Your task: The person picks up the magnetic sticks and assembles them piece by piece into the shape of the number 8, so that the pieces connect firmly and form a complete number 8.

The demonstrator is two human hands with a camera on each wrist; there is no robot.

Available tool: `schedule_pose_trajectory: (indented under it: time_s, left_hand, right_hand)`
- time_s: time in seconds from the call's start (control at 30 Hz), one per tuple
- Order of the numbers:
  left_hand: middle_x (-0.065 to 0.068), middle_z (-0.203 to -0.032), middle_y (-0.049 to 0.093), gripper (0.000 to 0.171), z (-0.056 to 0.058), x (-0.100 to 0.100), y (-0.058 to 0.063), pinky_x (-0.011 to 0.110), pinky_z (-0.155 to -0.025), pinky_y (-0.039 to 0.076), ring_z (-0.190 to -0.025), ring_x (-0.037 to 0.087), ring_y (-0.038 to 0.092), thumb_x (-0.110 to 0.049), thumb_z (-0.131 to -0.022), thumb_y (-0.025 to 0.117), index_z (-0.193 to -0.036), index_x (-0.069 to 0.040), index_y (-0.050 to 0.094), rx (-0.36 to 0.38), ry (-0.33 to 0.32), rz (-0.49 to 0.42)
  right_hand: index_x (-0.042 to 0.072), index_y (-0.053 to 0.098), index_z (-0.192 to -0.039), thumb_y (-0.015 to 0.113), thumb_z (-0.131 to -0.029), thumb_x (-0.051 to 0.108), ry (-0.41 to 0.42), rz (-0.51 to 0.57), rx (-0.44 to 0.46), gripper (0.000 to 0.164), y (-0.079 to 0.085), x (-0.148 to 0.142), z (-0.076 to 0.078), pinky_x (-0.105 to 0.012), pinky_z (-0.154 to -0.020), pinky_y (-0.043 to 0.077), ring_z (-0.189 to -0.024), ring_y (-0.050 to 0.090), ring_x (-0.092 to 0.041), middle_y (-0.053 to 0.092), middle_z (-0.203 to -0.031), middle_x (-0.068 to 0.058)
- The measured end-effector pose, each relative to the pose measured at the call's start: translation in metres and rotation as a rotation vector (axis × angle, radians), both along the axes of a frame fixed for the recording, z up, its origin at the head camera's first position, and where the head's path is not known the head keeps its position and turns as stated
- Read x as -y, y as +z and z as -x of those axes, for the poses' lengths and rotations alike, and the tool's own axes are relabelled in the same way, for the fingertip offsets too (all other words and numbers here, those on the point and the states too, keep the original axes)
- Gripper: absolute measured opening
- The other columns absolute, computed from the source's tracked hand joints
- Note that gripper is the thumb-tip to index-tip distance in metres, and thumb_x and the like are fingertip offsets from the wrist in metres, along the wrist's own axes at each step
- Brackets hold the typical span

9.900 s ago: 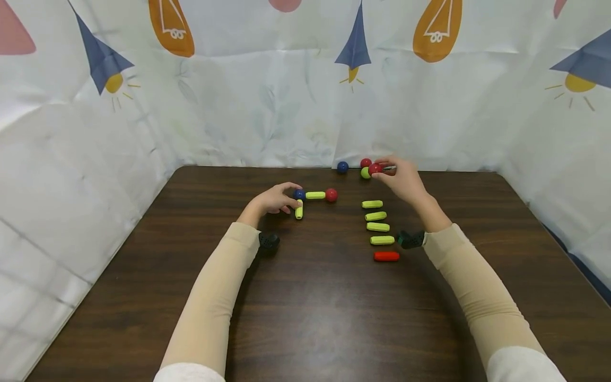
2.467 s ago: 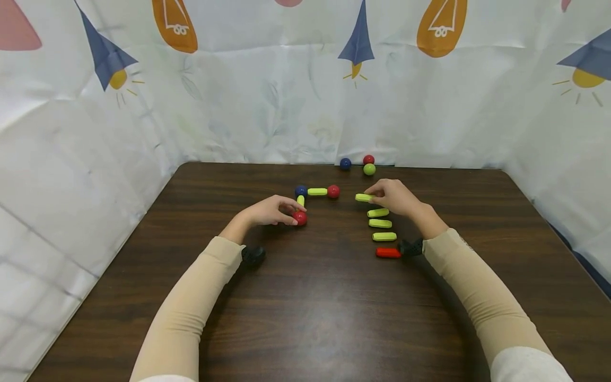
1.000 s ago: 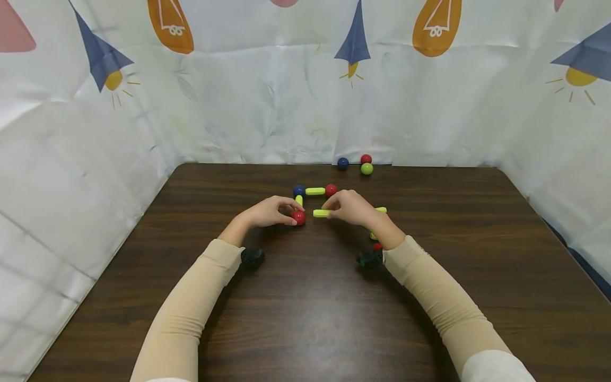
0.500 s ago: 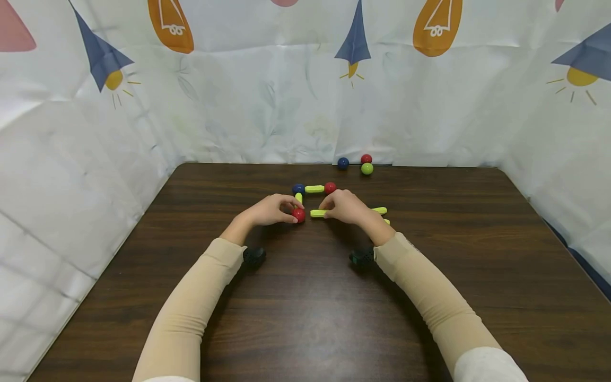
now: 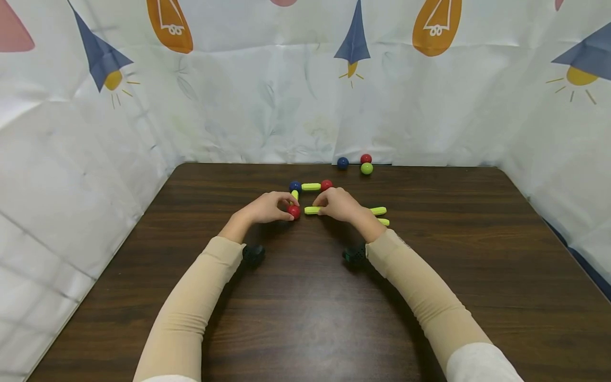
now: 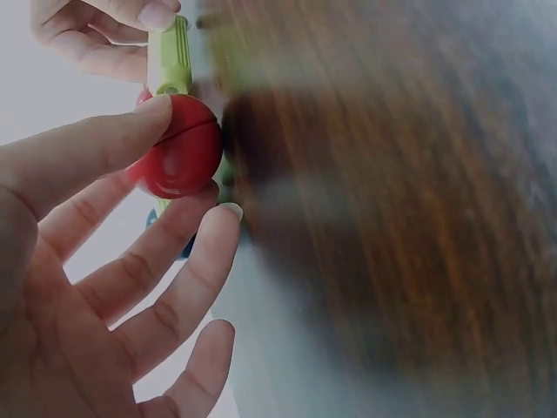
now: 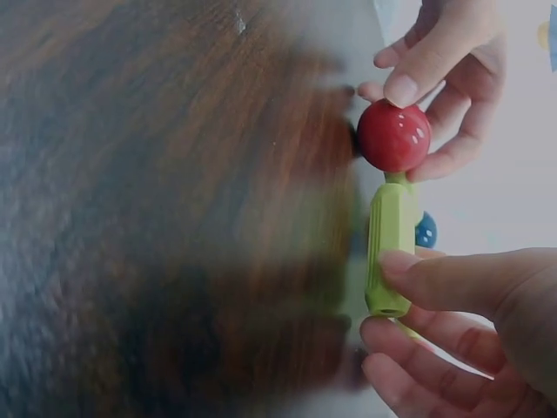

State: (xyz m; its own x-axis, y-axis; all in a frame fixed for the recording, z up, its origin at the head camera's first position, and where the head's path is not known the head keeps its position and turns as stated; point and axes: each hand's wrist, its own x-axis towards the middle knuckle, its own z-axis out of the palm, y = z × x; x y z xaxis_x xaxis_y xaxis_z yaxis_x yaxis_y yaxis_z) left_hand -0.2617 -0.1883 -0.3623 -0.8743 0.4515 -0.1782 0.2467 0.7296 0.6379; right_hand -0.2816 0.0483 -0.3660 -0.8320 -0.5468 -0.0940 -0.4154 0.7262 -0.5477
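Note:
Between thumb and fingers, my left hand (image 5: 264,208) pinches a glossy red ball (image 6: 183,148). That ball sits at the near end of a short yellow-green rod (image 5: 295,196), which runs back to a dark blue ball (image 5: 295,186). From the blue ball another yellow-green rod (image 5: 311,187) leads right to a second red ball (image 5: 326,184). My right hand (image 5: 341,206) pinches a loose yellow-green rod (image 7: 392,244), held level, its left end pointing at the gripped red ball and close to it. Part of this rod is hidden by my fingers.
At the table's (image 5: 305,318) far edge lie a blue ball (image 5: 342,163), a red ball (image 5: 365,158) and a green ball (image 5: 366,168). Yellow-green rods (image 5: 378,210) show partly behind my right forearm. A printed cloth (image 5: 267,106) hangs behind the table.
The right hand, earlier at the far-edge balls, took a yellow-green rod from the row and brought it left toward the gripped red ball. The joined pieces have shifted slightly left and away.

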Motion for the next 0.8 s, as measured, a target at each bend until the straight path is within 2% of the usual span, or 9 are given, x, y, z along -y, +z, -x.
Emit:
schedule_pose_trajectory:
  time_s: [0.33, 0.8]
  left_hand:
    - [0.021, -0.127, 0.064, 0.038, 0.000, 0.001, -0.002, 0.047, -0.094, 0.048, -0.112, 0.034, 0.060, -0.017, -0.096, 0.074, -0.131, -0.007, 0.065, -0.010, 0.032, 0.000]
    - [0.023, -0.129, 0.063, 0.038, -0.001, 0.001, -0.002, 0.049, -0.096, 0.048, -0.117, 0.037, 0.059, -0.017, -0.096, 0.074, -0.132, -0.008, 0.065, -0.026, 0.022, 0.007]
  right_hand:
    - [0.006, 0.077, -0.118, 0.072, -0.096, 0.008, -0.020, 0.005, -0.002, 0.022, -0.005, 0.006, 0.002, -0.039, -0.094, 0.051, -0.098, 0.063, -0.022, 0.074, -0.114, -0.006]
    - [0.006, 0.077, -0.118, 0.073, -0.096, 0.009, 0.004, 0.012, -0.004, 0.023, -0.004, 0.012, 0.001, -0.038, -0.095, 0.051, -0.100, 0.064, -0.022, 0.075, -0.114, -0.006]
